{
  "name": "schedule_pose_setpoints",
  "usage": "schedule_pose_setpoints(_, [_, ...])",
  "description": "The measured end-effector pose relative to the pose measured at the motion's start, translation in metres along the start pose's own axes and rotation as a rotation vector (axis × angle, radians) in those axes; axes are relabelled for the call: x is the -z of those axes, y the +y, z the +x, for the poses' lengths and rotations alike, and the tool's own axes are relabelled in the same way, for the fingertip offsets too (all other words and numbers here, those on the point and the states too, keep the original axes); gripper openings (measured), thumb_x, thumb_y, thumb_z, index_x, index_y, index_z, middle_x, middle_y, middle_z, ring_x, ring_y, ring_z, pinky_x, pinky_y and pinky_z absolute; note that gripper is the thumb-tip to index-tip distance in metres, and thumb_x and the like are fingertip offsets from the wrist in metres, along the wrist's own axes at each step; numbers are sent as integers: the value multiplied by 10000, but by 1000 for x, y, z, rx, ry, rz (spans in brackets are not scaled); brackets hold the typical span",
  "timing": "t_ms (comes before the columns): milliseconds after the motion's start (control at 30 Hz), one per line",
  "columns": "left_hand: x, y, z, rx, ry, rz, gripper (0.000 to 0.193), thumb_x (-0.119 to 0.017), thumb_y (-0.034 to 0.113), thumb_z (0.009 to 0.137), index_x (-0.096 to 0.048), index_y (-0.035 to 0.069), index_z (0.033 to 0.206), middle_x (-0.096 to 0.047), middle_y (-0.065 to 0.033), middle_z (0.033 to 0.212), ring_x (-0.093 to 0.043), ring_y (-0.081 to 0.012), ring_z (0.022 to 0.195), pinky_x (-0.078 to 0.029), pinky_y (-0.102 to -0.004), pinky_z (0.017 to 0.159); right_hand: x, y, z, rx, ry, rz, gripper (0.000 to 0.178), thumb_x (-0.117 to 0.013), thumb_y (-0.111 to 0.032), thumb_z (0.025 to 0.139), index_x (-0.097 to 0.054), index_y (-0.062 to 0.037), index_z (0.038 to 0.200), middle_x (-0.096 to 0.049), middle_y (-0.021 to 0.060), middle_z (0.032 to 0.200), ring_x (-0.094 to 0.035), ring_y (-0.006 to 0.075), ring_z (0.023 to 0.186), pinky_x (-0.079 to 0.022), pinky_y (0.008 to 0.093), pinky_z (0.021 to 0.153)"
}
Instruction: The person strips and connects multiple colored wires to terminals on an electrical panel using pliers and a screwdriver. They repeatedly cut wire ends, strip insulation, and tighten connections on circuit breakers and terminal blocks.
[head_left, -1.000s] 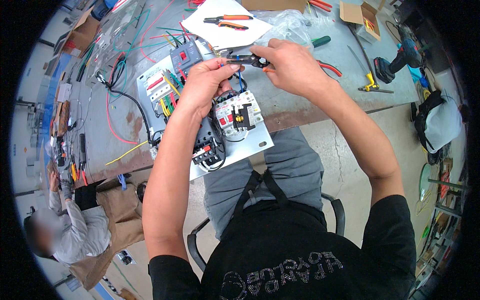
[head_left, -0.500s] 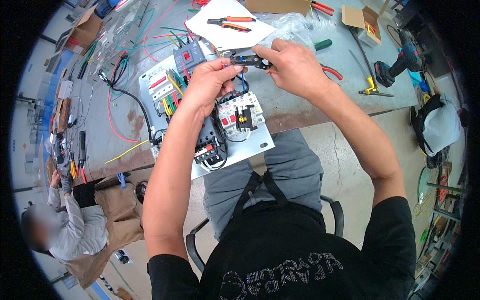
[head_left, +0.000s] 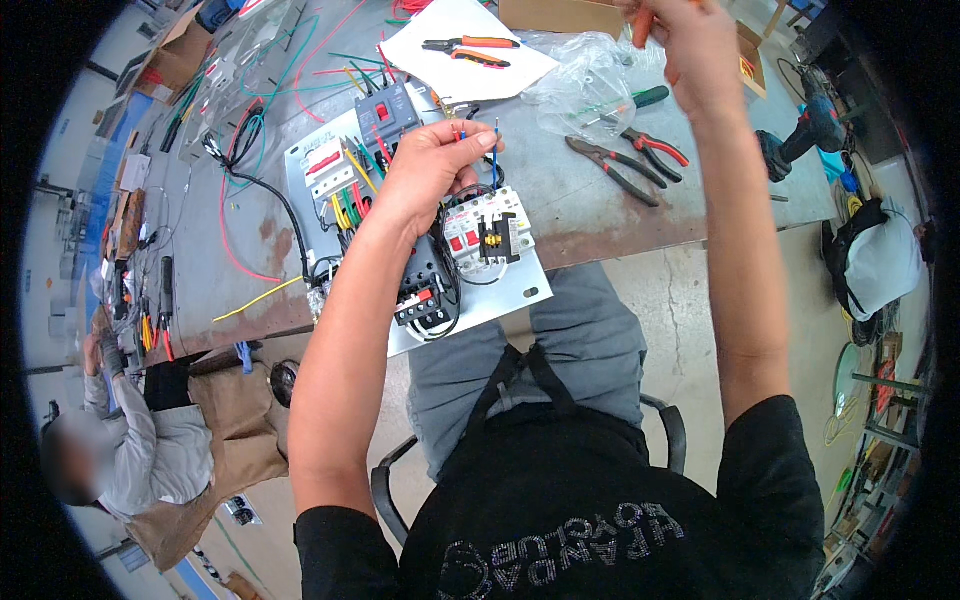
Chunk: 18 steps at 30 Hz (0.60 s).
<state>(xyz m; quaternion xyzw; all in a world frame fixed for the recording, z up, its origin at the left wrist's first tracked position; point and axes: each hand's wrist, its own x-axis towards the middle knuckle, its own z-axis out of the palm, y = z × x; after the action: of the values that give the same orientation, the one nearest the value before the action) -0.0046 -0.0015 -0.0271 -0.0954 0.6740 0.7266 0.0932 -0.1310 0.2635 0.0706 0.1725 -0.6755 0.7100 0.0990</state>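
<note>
My left hand is closed over the mounting plate, pinching thin wires between thumb and fingers. A blue wire stands up beside the fingertips, its end bared. Below it sit the white circuit breakers with red switches and a small black-and-yellow module. My right hand is raised at the top edge, wrapped around the orange-handled wire stripper; the frame cuts off most of the tool. Farther up the metal plate is a grey breaker with a red switch.
Orange-handled pliers lie on white paper. To their right are diagonal cutters, red-handled pliers, a green-handled screwdriver and a plastic bag. A cordless drill stands at right. A co-worker sits at left.
My right hand has drawn the wire stripper off the wire, up and to the right, uncovering the cutters on the bench. My left hand has barely moved.
</note>
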Motion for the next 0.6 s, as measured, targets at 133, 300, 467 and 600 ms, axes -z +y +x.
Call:
schedule_pose_setpoints(133, [-6,9,-5,-5,50,-10,189,-752,177,1016,-752,34,1140,-797,-54,1052,-515,-44,604,-408,-214,543,13,7,-6,20,-231,22,328,-712,-294,1012,-681,-22,1192,-735,72,1016,-691,160,921,-558,329,809])
schedule_pose_setpoints(300, [-3,5,-11,-66,40,41,253,-717,230,1038,-747,39,1201,-776,1,1003,-555,-49,633,-442,-233,589,-16,48,-57,-168,-319,-126,425,-744,-251,957,-712,-31,1319,-688,7,922,-625,93,832,-488,272,712])
schedule_pose_setpoints(467, [-1,39,-46,-235,109,259,494,-721,196,1024,-600,-20,1451,-717,-124,1344,-719,-123,841,-561,-275,698,-19,86,-75,-370,-406,-231,442,-746,-230,983,-679,-38,1377,-660,-28,969,-548,63,792,-435,250,685])
schedule_pose_setpoints(600, [42,77,-64,-411,194,176,385,-724,197,1017,-695,-13,1339,-763,-110,1228,-714,-122,855,-558,-258,707,-17,94,-81,-410,-439,-285,435,-738,-223,980,-683,-44,1373,-618,-43,948,-524,73,822,-438,259,742])
